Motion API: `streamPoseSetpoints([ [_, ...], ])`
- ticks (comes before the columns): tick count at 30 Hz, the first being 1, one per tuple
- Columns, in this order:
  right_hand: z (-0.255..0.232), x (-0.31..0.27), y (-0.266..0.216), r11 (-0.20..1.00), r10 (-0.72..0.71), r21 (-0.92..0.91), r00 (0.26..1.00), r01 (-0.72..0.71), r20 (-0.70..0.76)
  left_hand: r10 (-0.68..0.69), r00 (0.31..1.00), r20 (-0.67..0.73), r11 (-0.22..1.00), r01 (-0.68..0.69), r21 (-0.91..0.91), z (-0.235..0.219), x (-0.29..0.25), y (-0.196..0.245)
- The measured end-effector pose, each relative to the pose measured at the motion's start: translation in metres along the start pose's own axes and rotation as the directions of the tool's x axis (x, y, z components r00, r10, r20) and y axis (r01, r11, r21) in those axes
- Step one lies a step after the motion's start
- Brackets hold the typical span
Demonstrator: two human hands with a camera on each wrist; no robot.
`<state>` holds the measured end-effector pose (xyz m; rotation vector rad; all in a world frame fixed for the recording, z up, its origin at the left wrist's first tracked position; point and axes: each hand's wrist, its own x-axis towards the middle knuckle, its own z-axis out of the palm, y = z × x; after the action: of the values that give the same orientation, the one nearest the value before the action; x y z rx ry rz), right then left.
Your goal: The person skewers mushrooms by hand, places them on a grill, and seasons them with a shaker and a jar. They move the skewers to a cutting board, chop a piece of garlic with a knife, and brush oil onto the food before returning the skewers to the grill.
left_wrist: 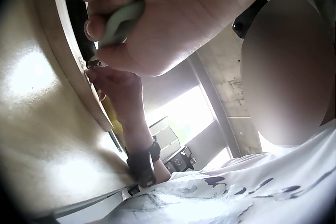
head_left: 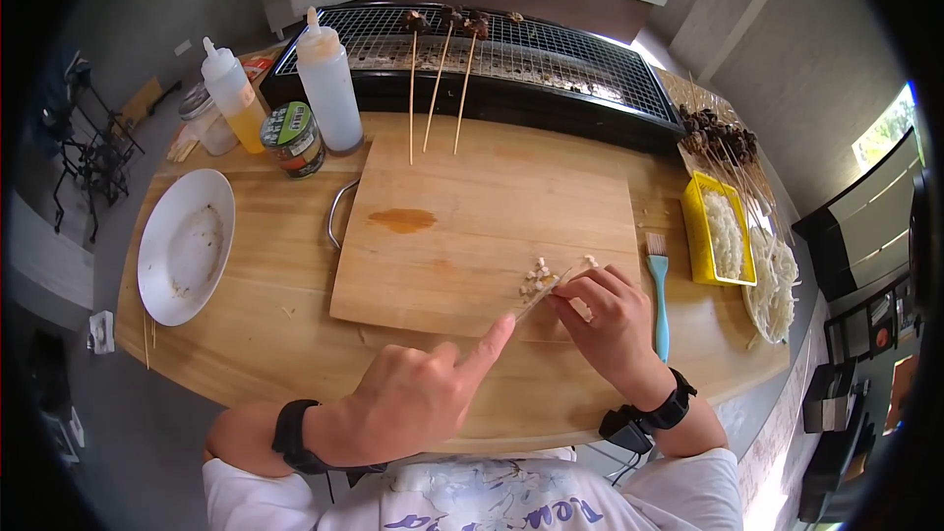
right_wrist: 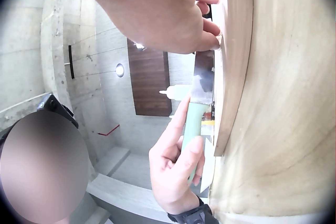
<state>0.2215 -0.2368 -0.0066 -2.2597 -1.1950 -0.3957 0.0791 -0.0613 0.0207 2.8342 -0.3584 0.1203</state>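
My left hand (head_left: 413,393) grips a knife by its pale green handle (right_wrist: 194,121), forefinger stretched along it. The steel blade (right_wrist: 203,74) reaches to the right hand's fingertips, close over the near right part of the wooden cutting board (head_left: 492,206). There my right hand (head_left: 610,320) has its fingers bent, with thumb and forefinger pinching at a small pale piece (right_wrist: 219,40) beside the blade; the fingers mostly hide it. Small chopped pale bits (head_left: 537,278) lie on the board around these fingertips.
Three skewers (head_left: 436,88) lean from a grill (head_left: 551,64) onto the board. Left stand squeeze bottles (head_left: 330,88), a jar (head_left: 293,143) and a white oval plate (head_left: 211,236). Rightward lie a blue brush (head_left: 660,305), a yellow basket (head_left: 700,236) of white shreds and more skewers (head_left: 723,143).
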Motion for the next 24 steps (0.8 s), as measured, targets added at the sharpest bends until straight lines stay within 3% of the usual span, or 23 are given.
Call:
streamPoseSetpoints([
  [11, 0.0005, -0.0019, -0.0006, 1.0, 0.021, -0.017, 0.999, -0.02, 0.03, -0.011, 0.999, 0.032, 1.0, 0.012, -0.005, 0.0054, -0.0002, 0.0],
  [24, 0.0011, -0.0028, 0.0, 0.998, 0.039, -0.049, 0.999, -0.038, 0.022, -0.012, 1.0, -0.025, 0.999, 0.011, -0.04, 0.0031, 0.0007, -0.0031],
])
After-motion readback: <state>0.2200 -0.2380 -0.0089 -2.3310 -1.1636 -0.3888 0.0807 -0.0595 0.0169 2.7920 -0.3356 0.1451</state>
